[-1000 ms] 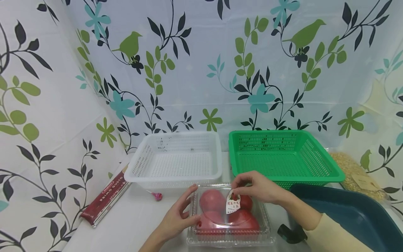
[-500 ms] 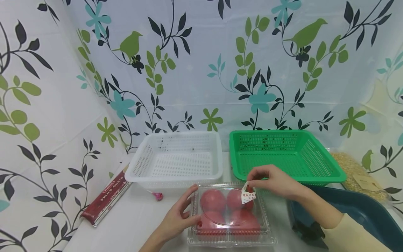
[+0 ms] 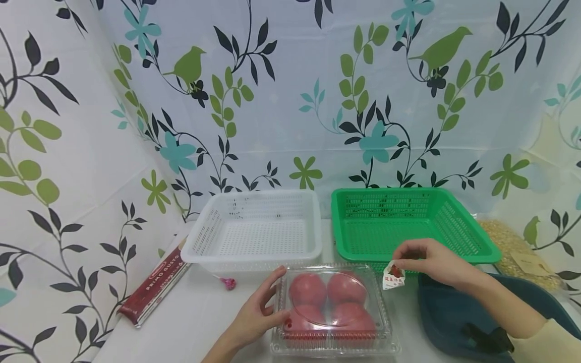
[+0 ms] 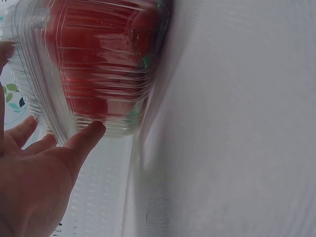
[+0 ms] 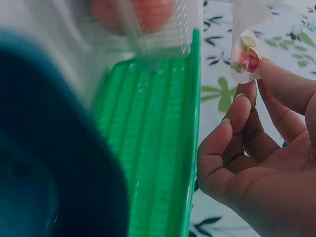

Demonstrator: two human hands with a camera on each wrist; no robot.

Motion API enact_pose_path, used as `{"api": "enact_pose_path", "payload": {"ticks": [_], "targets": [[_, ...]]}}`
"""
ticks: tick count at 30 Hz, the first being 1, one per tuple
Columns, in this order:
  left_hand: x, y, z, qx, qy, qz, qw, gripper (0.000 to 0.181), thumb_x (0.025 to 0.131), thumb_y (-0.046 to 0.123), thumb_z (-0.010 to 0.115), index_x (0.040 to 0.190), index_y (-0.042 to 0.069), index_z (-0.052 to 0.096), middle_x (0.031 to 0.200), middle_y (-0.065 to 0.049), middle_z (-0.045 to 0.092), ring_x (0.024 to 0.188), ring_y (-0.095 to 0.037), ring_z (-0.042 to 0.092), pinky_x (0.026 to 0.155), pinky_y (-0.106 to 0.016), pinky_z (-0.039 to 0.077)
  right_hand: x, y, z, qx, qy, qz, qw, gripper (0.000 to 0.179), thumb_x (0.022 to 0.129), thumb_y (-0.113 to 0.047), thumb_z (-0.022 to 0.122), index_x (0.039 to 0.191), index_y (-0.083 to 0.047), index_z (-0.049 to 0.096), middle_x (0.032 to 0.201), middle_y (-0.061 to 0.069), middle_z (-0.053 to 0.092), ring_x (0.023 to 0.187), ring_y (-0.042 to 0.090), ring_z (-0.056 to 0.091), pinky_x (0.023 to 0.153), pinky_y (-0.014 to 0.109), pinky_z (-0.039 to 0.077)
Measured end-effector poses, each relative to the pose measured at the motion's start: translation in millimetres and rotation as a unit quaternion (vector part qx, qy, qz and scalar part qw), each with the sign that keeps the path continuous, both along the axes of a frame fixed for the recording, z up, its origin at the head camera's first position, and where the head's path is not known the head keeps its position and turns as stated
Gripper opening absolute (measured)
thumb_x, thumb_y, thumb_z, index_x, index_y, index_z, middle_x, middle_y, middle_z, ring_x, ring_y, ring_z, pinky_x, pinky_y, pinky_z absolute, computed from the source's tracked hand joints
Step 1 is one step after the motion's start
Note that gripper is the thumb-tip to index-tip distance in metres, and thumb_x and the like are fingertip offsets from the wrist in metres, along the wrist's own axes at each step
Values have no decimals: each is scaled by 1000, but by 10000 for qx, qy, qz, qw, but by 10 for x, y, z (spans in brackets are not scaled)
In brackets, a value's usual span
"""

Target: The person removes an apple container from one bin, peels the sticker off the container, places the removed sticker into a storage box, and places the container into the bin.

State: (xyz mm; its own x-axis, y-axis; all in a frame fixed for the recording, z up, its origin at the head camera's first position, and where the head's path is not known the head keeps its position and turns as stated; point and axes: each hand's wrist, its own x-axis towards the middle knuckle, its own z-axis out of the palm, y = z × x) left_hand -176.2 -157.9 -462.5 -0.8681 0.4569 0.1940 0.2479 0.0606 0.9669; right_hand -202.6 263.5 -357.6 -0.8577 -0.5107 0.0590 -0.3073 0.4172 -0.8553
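A clear plastic clamshell box (image 3: 333, 348) with several red round fruits (image 3: 307, 289) inside lies on the white table. My left hand (image 3: 254, 307) rests against its left side, fingers spread and thumb extended; in the left wrist view the thumb touches the ribbed wall beside the fruits (image 4: 101, 49). My right hand (image 3: 428, 259) pinches a small white label (image 3: 393, 276) between thumb and index finger, to the right of the box and in front of the green basket (image 3: 338, 242). Red fruit is printed on the label (image 5: 245, 61), as the right wrist view shows.
Behind the box stands a white perforated basket (image 3: 206, 254). A dark blue tray (image 3: 436, 322) sits at the right, partly under my right forearm. At the left lies a long red packet (image 3: 154, 285), with a small pink item (image 3: 229, 284) nearer. A bag of yellow grains (image 3: 513, 247) lies far right.
My right hand has lifted the label off the box's lid and carried it rightward past the box's edge. My left hand and the box have stayed in place.
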Motion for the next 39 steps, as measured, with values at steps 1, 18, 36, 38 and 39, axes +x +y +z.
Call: {"api": "enact_pose_path", "payload": {"ticks": [1, 18, 36, 38, 39], "targets": [[1, 0, -1, 1, 6, 4, 10000, 81, 91, 8, 74, 159, 21, 31, 166, -13, 17, 145, -47, 26, 108, -35, 44, 6, 52, -15, -7, -35, -2, 10000, 15, 101, -16, 63, 105, -2, 68, 98, 10, 69, 89, 23, 65, 79, 37, 56], [5, 4, 8, -115, -26, 109, 9999, 81, 91, 10, 74, 159, 21, 31, 166, -10, 18, 144, -50, 23, 107, -38, 44, 88, 882, -334, 78, -902, 555, 9943, 18, 105, -6, 52, 110, 5, 64, 97, 12, 69, 87, 22, 65, 76, 30, 57], [-4, -5, -11, -74, 15, 46, 10000, 80, 92, 9, 73, 159, 21, 31, 167, -12, 16, 144, -50, 23, 108, -38, 44, 48, 1049, -594, 402, -741, 1091, 9904, 10, 100, 2, 56, 98, 3, 66, 84, 6, 67, 74, 17, 63, 57, 33, 52], [-4, -6, -10, -47, 33, 24, 10000, 80, 92, 8, 73, 159, 19, 30, 167, -12, 16, 144, -50, 23, 107, -38, 44, 50, 1033, -585, 628, -765, 1018, 9899, 10, 100, 0, 57, 98, 1, 67, 85, 4, 67, 74, 14, 62, 57, 32, 51], [-3, -6, -10, -38, 50, 17, 10000, 80, 92, 8, 73, 159, 18, 30, 167, -13, 16, 144, -50, 24, 107, -38, 44, 51, 1028, -578, 765, -764, 966, 9894, 9, 99, -1, 58, 98, 1, 67, 85, 3, 67, 73, 13, 60, 57, 31, 51]]}}
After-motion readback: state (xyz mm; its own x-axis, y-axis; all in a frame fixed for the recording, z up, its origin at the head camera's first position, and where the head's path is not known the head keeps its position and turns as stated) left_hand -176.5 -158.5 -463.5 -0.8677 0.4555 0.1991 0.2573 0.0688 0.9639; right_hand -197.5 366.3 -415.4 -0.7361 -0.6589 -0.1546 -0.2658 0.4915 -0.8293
